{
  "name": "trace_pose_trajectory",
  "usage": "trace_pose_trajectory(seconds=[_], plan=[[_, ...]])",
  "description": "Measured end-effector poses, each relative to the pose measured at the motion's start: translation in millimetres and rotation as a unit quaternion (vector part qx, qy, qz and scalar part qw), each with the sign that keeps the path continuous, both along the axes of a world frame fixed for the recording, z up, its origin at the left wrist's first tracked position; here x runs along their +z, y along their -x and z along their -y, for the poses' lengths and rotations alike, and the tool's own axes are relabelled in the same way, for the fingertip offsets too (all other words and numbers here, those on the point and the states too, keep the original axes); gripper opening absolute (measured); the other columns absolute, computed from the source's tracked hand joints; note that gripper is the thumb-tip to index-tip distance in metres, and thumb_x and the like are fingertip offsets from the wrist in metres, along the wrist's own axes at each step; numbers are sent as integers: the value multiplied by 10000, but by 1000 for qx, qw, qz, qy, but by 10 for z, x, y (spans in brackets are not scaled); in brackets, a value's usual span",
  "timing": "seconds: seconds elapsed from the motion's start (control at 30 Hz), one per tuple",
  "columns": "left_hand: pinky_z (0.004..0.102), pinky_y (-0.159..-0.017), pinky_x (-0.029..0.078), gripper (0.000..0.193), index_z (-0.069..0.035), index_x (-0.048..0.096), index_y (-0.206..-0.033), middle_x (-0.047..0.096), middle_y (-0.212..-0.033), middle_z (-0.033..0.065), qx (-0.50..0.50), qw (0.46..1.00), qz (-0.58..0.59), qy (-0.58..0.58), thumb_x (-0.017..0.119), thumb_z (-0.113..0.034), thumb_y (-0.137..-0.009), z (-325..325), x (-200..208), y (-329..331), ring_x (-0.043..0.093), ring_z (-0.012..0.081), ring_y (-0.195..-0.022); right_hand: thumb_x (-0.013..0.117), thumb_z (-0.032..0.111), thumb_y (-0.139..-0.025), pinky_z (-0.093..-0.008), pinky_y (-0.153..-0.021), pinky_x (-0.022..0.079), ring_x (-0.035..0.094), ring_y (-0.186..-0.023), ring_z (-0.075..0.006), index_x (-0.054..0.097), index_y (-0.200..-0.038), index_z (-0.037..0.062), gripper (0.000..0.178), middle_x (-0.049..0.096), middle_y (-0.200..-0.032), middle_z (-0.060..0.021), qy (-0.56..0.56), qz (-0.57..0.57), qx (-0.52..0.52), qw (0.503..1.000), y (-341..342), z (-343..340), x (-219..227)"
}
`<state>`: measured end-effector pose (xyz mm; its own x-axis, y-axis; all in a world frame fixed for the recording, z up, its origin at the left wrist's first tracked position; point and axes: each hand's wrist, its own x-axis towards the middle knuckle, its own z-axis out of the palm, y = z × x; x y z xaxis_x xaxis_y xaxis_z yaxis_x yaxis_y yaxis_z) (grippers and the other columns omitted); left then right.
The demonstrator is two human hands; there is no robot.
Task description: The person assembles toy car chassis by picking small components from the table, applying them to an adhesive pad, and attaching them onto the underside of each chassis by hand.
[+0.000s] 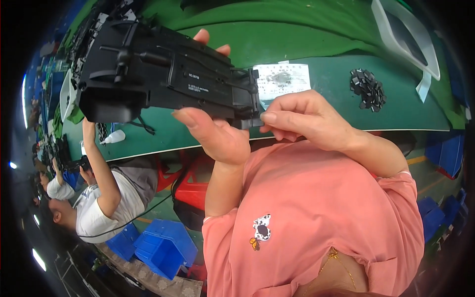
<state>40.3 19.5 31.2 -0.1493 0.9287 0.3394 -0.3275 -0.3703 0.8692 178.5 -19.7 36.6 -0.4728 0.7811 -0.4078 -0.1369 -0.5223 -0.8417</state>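
A black moulded plastic chassis (198,74), like the underside of a toy car, is raised above the table. My left hand (222,138) is closed around it from below, thumb on the near side and fingertips showing past the far edge. At the chassis's right end, my right hand (309,121) has thumb and forefinger pinched together against the corner. Whether a small part sits in that pinch is hidden. A printed paper sheet (284,79) lies on the table behind my right hand.
A pile of small black pieces (367,90) lies on the green table (331,111) to the right, near a white tray (408,37). A white bottle (115,137) is at left. Another person (111,195) works farther left, beside blue bins (166,247).
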Motion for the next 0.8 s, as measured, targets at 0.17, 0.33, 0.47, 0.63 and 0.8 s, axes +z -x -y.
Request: trace_pose_trajectory(seconds=[0.17, 0.33, 0.47, 0.63, 0.8], plan=[[376, -907, 448, 744, -32, 253, -1394, 378, -1334, 237, -8, 1000, -4, -5, 257, -604, -919, 8, -17, -36, 530, 309, -1064, 583, 169, -905, -177, -512, 347, 447, -578, -31, 628, -840, -6, 192, 544, -670, 6, 29, -45, -8, 999, 7, -20, -44], [378, -914, 443, 747, -30, 259, -1391, 376, -1339, 231, -3, 1000, 10, -11, 259, -607, -917, 38, 40, -100, 526, 306, -1073, 580, 168, -906, -174, -515, 353, 454, -583, -30, 625, -842, -5, 190, 547, -673, 7, 22, -46, -6, 999, -18, 7, -1], [395, -909, 445, 693, -39, 282, -1376, 419, -1324, 187, -97, 984, 136, 69, 242, -574, -937, -62, 60, 27, 538, 277, -1057, 560, 137, -901, -184, -514, 382, 503, -599, -42, 646, -828, -4, 181, 573, -664, 0, -29, 44, 6, 999, -130, 75, 58], [493, -874, 481, 596, -62, 344, -1357, 474, -1283, 202, -149, 956, 229, 109, 185, -488, -973, -273, 72, 267, 569, 322, -1026, 575, 95, -877, -223, -550, 405, 520, -633, -77, 635, -847, -23, 136, 593, -723, -28, -162, 146, -121, 968, -469, 364, -79], [501, -861, 489, 599, -57, 365, -1343, 492, -1266, 198, -173, 948, 230, 134, 171, -486, -973, -354, 111, 271, 574, 320, -1018, 596, 26, -828, -250, -531, 393, 519, -597, -128, 615, -821, -35, 64, 565, -694, -75, -295, 274, -182, 897, -734, 453, -141]])
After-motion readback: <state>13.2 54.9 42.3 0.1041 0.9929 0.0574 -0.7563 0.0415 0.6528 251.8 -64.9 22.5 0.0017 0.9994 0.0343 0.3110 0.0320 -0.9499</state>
